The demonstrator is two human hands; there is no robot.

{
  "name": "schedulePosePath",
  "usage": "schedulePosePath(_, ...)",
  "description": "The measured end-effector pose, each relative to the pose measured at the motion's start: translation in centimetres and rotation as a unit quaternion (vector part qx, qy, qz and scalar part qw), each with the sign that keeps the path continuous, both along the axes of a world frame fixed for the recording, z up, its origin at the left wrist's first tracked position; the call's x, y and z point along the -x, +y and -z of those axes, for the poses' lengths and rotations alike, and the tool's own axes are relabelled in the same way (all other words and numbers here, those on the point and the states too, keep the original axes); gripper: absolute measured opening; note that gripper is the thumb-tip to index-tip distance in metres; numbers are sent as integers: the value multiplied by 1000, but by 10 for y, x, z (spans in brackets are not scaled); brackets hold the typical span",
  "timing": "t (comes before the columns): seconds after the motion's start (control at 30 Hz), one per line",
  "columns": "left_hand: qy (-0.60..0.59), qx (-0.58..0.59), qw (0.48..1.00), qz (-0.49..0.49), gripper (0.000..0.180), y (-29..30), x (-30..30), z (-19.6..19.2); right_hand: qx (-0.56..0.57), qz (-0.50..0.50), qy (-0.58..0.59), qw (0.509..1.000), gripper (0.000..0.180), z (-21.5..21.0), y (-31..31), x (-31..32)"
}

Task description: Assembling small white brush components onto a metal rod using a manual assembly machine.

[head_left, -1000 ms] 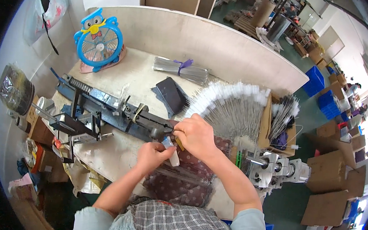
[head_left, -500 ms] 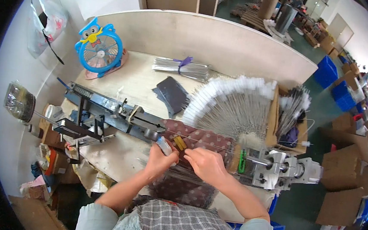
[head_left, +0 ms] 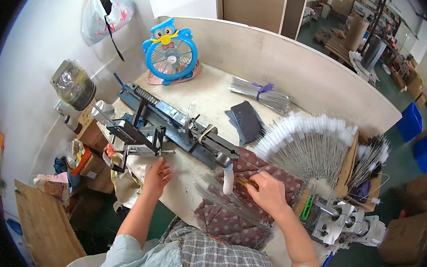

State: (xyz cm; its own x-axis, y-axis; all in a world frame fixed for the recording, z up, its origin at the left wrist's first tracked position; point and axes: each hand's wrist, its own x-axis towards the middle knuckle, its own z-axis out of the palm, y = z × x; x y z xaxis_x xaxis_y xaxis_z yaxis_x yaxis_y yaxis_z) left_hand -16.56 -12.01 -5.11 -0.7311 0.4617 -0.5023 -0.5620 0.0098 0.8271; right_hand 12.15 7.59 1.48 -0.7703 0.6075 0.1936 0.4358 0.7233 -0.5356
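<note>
Down on the table (head_left: 211, 98), the left hand (head_left: 156, 175) rests with fingers curled loosely, holding nothing, just below the blue metal machine (head_left: 174, 125). Meanwhile the right hand (head_left: 268, 193) pinches a thin wire rod (head_left: 244, 182) beside the white tuft (head_left: 228, 179), over the dotted cloth (head_left: 239, 221).

White fluffy-tipped wire stick (head_left: 228, 179), upright below the blue winding machine (head_left: 174, 125)

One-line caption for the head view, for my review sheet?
Right hand holds a white-tipped wire brush at the blue bench machine; left hand by its crank.
</note>
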Motion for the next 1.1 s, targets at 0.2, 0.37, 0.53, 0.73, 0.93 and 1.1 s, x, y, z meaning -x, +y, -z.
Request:
schedulePosePath(0.2, -102, -42, 993, 45, 26, 3, 34, -7, 25, -7, 6, 1000, 17, -3, -3, 2)
schedulePosePath(0.37, -146, -87, 985, -9, 16, 4, 32, 2, 44, -19, -18, 999, 16, -13, -5, -13)
schedulePosePath(0.53, -59, -111, 991, 43, 10, 23, -18, -5, 61, -5, -17, 998, 20, -55, -12, -35)
schedulePosePath(0.73, -60, -126, 942, 306, 16, 90, -152, -62, 11, 92, 68, 993, 18, -60, 19, -41)
schedulePosePath(0.93, 14, -195, 919, 343, 16, 130, -186, -53, 129, 101, 113, 980, 20, -51, 14, -62)
schedulePosePath(1.1, 53, -170, 929, 325, 16, 134, -193, -57, 28, 14, 125, 992, 19, -49, 13, -70)
